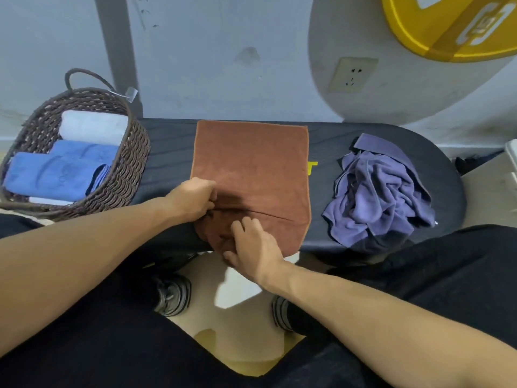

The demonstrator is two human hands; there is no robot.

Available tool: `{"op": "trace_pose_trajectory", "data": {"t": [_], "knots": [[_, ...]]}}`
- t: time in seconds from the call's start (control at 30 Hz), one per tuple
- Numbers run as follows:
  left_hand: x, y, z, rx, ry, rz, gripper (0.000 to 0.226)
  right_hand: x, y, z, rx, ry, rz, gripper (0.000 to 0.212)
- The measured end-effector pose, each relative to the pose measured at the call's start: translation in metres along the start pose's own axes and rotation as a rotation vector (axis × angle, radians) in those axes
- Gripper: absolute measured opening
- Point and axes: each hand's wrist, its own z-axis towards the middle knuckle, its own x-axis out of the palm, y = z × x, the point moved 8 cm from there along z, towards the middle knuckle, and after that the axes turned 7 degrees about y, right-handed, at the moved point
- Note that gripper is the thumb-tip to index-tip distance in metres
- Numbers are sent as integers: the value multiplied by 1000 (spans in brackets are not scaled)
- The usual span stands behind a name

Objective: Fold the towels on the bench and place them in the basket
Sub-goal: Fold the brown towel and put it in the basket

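Brown towel [251, 166]: centre of the frame, spread flat across the dark bench [167, 169], its near edge hanging off the front. We see a crease or rolled lip low on the cloth, where both hands work.

Left hand [193, 198]: at the towel's lower-left edge, fingers curled and pinching the cloth.

Right hand [253, 245]: on the near hanging corner, fingers bent over the bunched cloth; we judge it a light grip, though the fingertips are partly hidden.

Purple towel [377, 197]: right of centre, crumpled in a heap, unfolded, near the bench's front edge.

Basket [131, 163]: left of the frame, on the bench end, holding a white rolled towel [92, 127] and two blue folded towels [56, 175].

Risks, as we judge them: both hands sit on the left side, so the right side may lag and the fold go skew; the overhanging weight may drag the brown towel off the bench; a stray elbow may tip the purple heap to the floor.
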Motion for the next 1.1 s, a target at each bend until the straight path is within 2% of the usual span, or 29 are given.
{"op": "trace_pose_trajectory", "data": {"t": [0.1,0.17,0.23,0.27,0.33,0.43,0.47,0.53,0.6,0.7,0.8,0.87,0.93,1.0,1.1], "knots": [[6,-12,-3,65,245,40,23,-4,3,7,-20,25,16,28],[10,-23,-12,163,439,36,34,-13,-8,14,27,92,213,16],[8,-31,-22,212,501,-48,49,-23,-23,21,93,160,392,10],[6,-33,-25,220,473,-94,52,-27,-29,25,110,199,473,12],[1,-35,-24,231,357,-155,40,-36,-39,29,141,224,708,13],[-11,-36,-17,219,167,-272,13,-50,-63,32,254,16,993,8],[-16,-35,-15,203,122,-336,12,-55,-70,30,289,-95,1016,10],[-26,-30,-10,148,18,-431,10,-68,-76,22,288,-303,903,17],[-34,-21,-5,47,-87,-529,10,-76,-65,15,193,-375,711,26],[-39,-9,-2,-94,-178,-575,12,-59,-48,13,113,-258,467,42],[-41,-21,-2,-4,-148,-419,16,-25,-37,11,37,-53,105,51],[-39,-27,-4,43,-132,-311,14,-12,-31,10,-46,-1,-71,41],[-39,-24,-6,29,-150,-298,10,-14,-30,12,-48,28,30,20],[-41,-19,-6,13,-178,-321,14,-21,-41,19,41,84,257,6],[-48,-16,-8,1,-219,-367,20,-48,-76,29,214,55,573,8]]}}
